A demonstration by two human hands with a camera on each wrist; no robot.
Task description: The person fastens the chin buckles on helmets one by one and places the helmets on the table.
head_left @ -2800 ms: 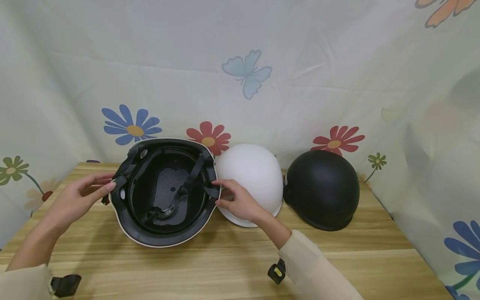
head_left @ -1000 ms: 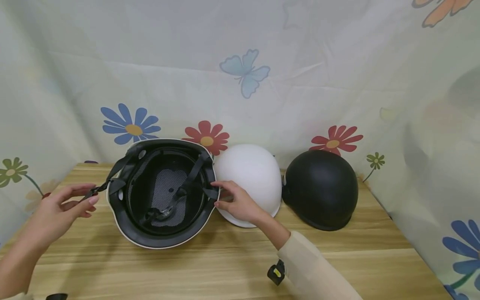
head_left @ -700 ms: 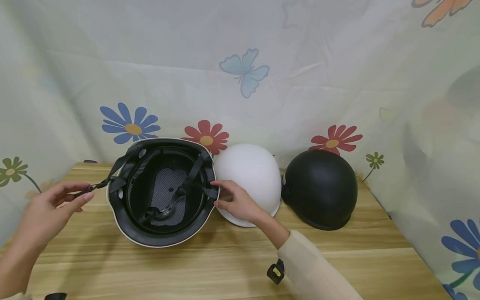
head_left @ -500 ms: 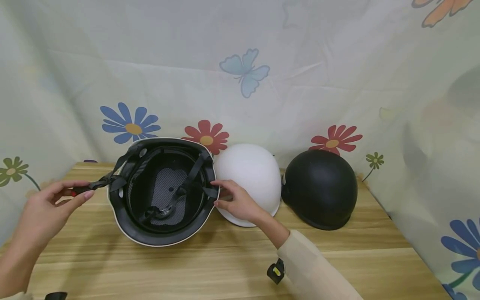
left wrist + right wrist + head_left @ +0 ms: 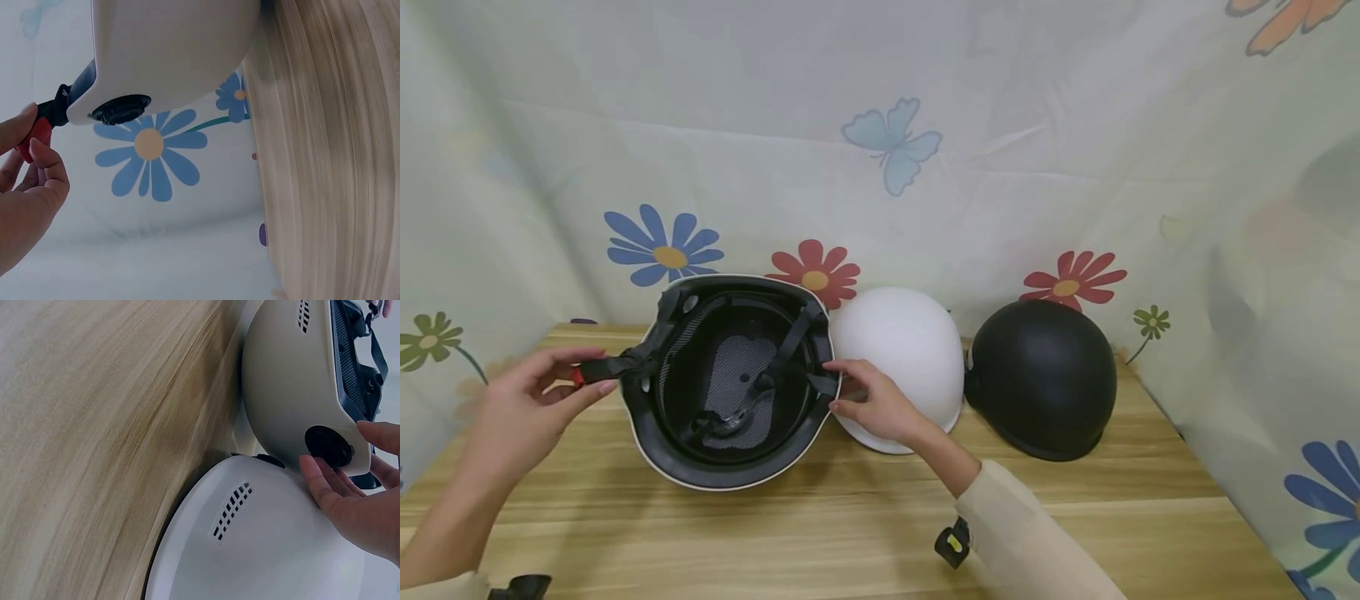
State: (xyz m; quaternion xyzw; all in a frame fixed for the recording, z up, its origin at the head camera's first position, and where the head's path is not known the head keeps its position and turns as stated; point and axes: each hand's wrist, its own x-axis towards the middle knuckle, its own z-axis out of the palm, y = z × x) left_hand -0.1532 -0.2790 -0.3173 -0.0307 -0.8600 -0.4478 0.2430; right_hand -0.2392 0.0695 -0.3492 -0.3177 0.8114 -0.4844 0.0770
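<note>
A white helmet point(image 5: 715, 478) lies upturned at the left of the table, its black padded inside facing me. Beyond its left rim, my left hand point(image 5: 527, 417) pinches the end of a black chin strap point(image 5: 613, 367) between thumb and fingers. A red buckle piece point(image 5: 39, 137) shows in that pinch in the left wrist view. My right hand point(image 5: 880, 404) holds the helmet's right rim, thumb on the edge and fingers below on the outside, beside a round black side disc point(image 5: 328, 445). Another strap with a clear buckle point(image 5: 730, 427) lies loose inside the shell.
A second white helmet point(image 5: 902, 358) stands dome up right behind my right hand. Farther right is a black helmet point(image 5: 1045, 375), also dome up. The wooden table point(image 5: 850, 533) ends at a flower-printed cloth point(image 5: 737, 167) at the back.
My left hand drew the strap out leftward from the rim, then came back a little toward the helmet. The strap end turned, bringing its red piece into sight. My right hand stays put.
</note>
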